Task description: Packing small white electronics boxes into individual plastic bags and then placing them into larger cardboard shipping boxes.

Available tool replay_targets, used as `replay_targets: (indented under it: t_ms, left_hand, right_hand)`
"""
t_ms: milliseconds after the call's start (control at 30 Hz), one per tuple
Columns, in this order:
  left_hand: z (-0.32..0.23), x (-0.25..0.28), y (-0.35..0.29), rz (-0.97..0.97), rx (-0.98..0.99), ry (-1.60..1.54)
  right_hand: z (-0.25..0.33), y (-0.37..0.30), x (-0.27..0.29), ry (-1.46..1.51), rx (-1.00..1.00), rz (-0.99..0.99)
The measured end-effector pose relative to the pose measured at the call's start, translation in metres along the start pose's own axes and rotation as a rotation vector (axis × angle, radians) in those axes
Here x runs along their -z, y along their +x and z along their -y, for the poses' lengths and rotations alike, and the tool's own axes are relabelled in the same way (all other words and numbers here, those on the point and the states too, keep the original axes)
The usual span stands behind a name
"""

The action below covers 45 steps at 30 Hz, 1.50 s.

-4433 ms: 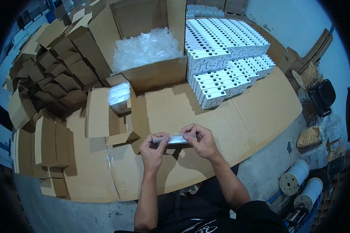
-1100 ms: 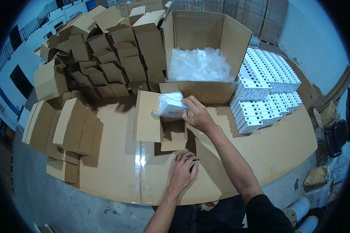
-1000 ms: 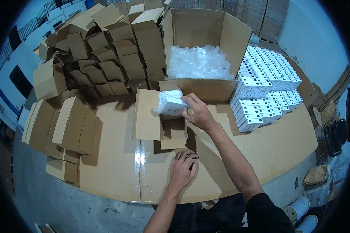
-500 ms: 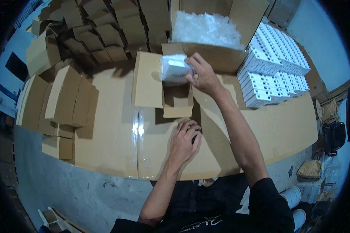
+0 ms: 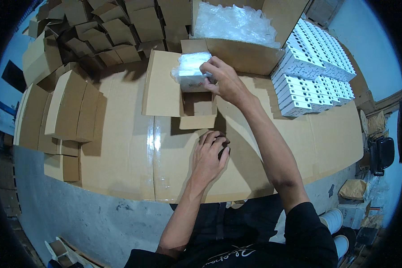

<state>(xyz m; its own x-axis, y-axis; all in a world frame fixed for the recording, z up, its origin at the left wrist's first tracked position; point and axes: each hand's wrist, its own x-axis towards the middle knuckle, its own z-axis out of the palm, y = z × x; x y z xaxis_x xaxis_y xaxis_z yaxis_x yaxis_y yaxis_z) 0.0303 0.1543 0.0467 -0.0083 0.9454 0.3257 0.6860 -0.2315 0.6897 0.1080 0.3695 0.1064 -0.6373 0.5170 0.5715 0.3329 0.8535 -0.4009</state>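
An open brown carton point(image 5: 197, 122) stands on the cardboard-covered table in front of me, its wide side flap folded out to the left. At its far end, a white box in clear plastic wrapping point(image 5: 194, 67) sits at the carton's mouth. My right hand point(image 5: 225, 80) pinches the right side of that wrapped box, with thumb and fingers bent. Nearer to me, my left hand point(image 5: 208, 154) lies on the table with curled fingers. Something dark shows beneath them, but its kind is hidden.
Behind the carton, a large box holds clear plastic wrapping point(image 5: 234, 24). Stacked white boxes point(image 5: 315, 73) stand at the right. Brown cartons point(image 5: 69, 107) are on the left, and several open cartons point(image 5: 116, 31) fill the back. The cardboard tabletop point(image 5: 120, 165) ends near my body.
The wrapped white box has tilted and sits lower, toward the carton's far end, with my right hand still on it. My left hand stays at nearly the same spot.
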Motion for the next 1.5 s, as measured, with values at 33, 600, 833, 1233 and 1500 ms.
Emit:
replay_targets:
  t_ms: [33, 600, 833, 1233, 1500]
  left_hand:
    - [-0.001, 0.0, 0.0, -0.003, -0.005, -0.001]
    - [-0.004, 0.004, -0.004, 0.036, 0.042, 0.002]
    - [-0.003, 0.004, -0.001, 0.08, 0.06, 0.002]
    - [-0.008, -0.006, -0.003, 0.022, -0.063, 0.017]
    - [-0.007, -0.013, -0.002, 0.053, 0.004, 0.002]
  right_hand:
    - [0.001, 0.0, -0.004, -0.005, 0.003, -0.003]
    - [0.026, 0.028, -0.033, -0.454, -0.143, 0.038]
    - [0.019, 0.022, -0.056, -0.439, -0.195, -0.1]
    - [0.027, -0.104, 0.081, -0.146, -0.325, -0.326]
    - [-0.015, -0.218, 0.186, -0.432, -0.488, -0.519]
